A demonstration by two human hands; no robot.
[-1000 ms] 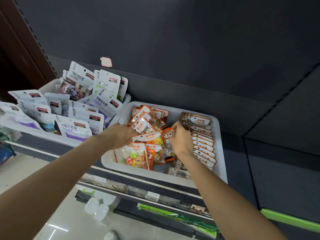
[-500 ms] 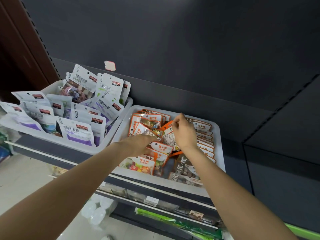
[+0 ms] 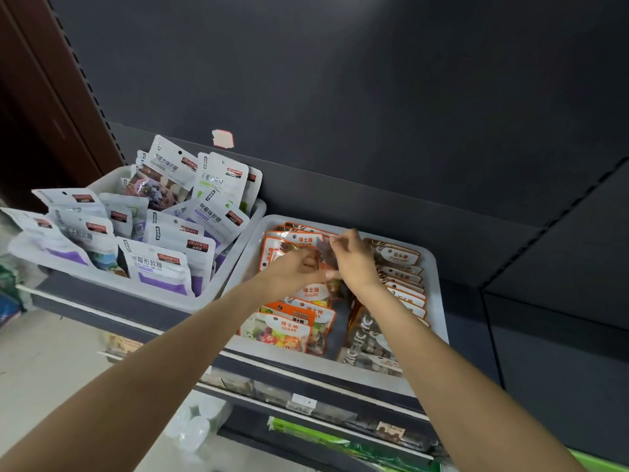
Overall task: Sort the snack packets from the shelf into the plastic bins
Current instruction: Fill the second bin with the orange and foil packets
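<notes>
Reaching into the right bin (image 3: 439, 301), both hands meet over its orange packets (image 3: 289, 330): right hand (image 3: 350, 260) pinches a blurred packet (image 3: 325, 250); left hand (image 3: 299, 267), fingers curled, touches it.

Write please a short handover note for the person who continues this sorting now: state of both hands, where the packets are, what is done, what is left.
Left hand: fingers curled among the orange packets, over the right bin; whether it grips one is not clear.
Right hand: pinches a blurred packet near the bin's back.
Brown packets: in a row on the right side of the same bin.
Left bin: holds white and purple packets, upright.
Done: both bins are well filled, by type.
Left: settle the pinched packet into its row and tidy the loose ones at the front.
</notes>
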